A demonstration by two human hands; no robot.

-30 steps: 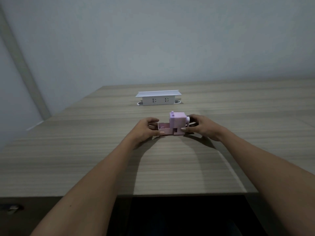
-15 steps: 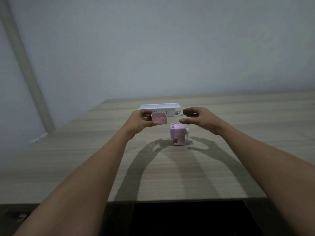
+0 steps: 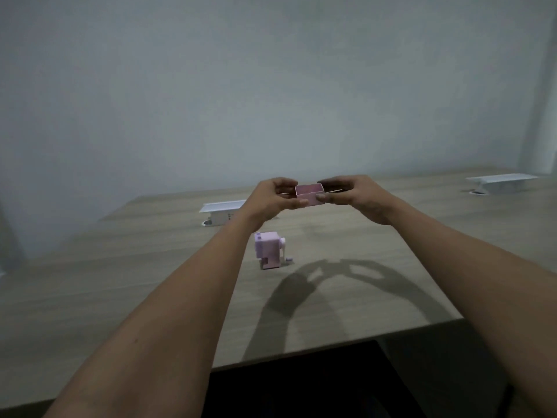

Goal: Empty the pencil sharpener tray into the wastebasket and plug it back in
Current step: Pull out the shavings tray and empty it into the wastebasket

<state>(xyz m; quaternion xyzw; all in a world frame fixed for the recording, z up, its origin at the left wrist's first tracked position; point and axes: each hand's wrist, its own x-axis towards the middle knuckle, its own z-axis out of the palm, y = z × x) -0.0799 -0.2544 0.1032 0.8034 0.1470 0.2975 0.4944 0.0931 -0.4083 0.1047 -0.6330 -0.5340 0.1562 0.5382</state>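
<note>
A small pink tray (image 3: 310, 194) is held in the air above the wooden desk (image 3: 150, 282), open side up. My left hand (image 3: 271, 200) pinches its left end and my right hand (image 3: 355, 196) holds its right end. The pink pencil sharpener (image 3: 269, 250) stands upright on the desk below my left wrist, its crank on the right side and its tray slot empty. No wastebasket is in view.
A white socket box (image 3: 221, 211) with a raised lid sits on the desk behind my left hand. A second white socket box (image 3: 501, 182) sits at the far right. The desk's near edge runs across the lower frame, with dark space beneath.
The tray came out of the sharpener in my left hand and rose. My right hand let go of the sharpener and has taken the tray's right end. The view swung right.
</note>
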